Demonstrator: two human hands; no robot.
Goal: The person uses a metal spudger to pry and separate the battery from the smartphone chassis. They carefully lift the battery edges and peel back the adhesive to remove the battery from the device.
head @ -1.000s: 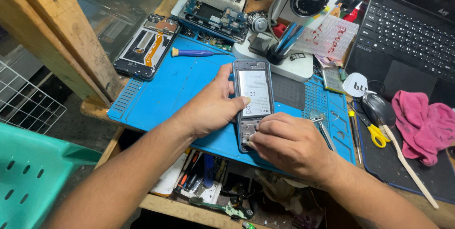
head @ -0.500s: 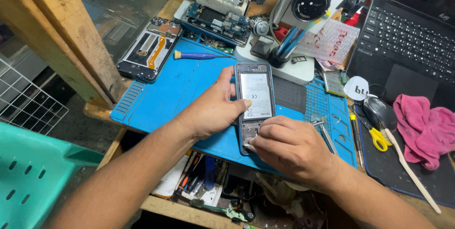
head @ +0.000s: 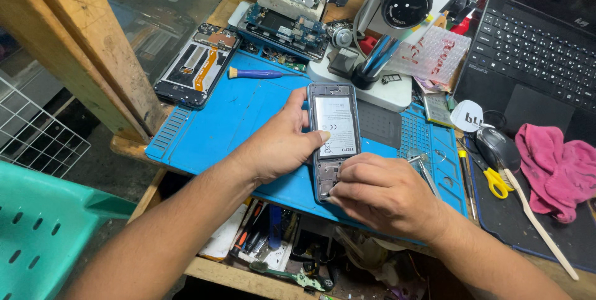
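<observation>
The mat [head: 248,120] under my hands is bright blue with a darker grey inset panel. The opened phone [head: 334,138] I hold has a grey frame and a white battery with black print. The screwdriver [head: 256,73] handle is blue with an orange cap. The second opened phone [head: 197,64] is black with an orange ribbon strip. The cloth [head: 559,163] is pink. The scissors [head: 495,182] have yellow handles. The crate [head: 37,231] is teal. The laptop [head: 534,51] is black.
</observation>
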